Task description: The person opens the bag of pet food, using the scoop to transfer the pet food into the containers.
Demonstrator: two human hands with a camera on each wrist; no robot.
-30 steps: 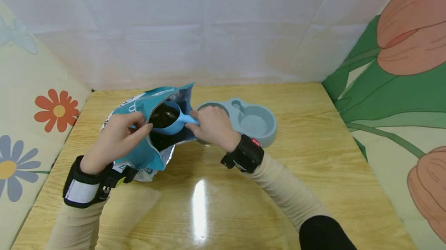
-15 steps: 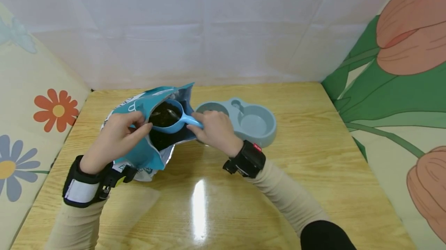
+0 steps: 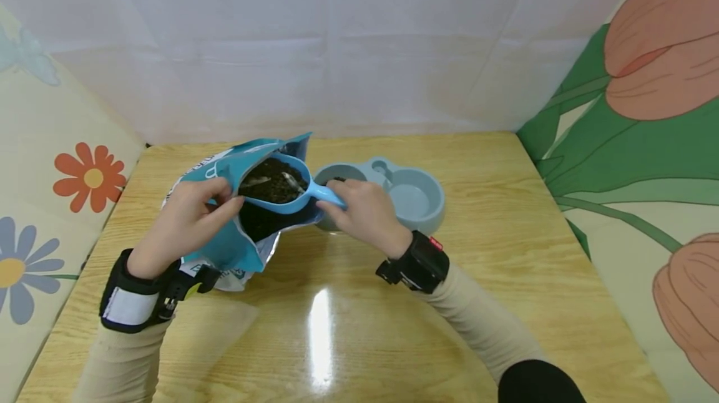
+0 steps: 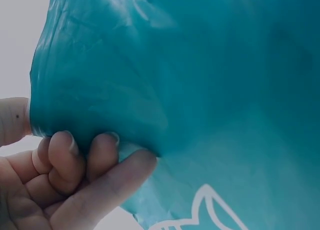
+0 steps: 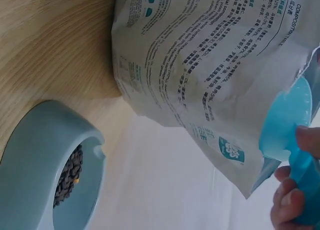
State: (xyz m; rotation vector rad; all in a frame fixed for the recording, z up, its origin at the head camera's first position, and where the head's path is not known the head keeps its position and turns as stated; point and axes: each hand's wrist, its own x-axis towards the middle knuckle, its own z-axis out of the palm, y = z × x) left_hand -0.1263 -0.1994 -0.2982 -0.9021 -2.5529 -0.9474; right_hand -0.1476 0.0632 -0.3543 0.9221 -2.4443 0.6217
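Note:
My left hand [image 3: 188,219] pinches the opened edge of a teal and white pet food bag [image 3: 230,250] at the left of the table. The left wrist view shows thumb and curled fingers [image 4: 65,160] at the bag's teal film. With my right hand [image 3: 367,213] I grip the handle of a light blue scoop [image 3: 326,194], its cup in the bag's mouth. Dark brown kibble [image 3: 275,181] fills the cup. Below it, the bag's inside looks dark. Behind my right hand stands a grey-blue double pet bowl [image 3: 418,203], partly hidden by that hand.
The bowl's left compartment holds some dark kibble [image 5: 67,177]; its right one [image 3: 410,200] shows a bare bottom. A small round recess sits between them. A white sheet [image 3: 359,47] hangs behind the wooden table [image 3: 477,303], with flower-painted panels at both sides.
The right hand has drawn the scoop up and rightward toward the bag's opening, so more of the kibble-filled cup shows. My left hand stays at the bag's edge.

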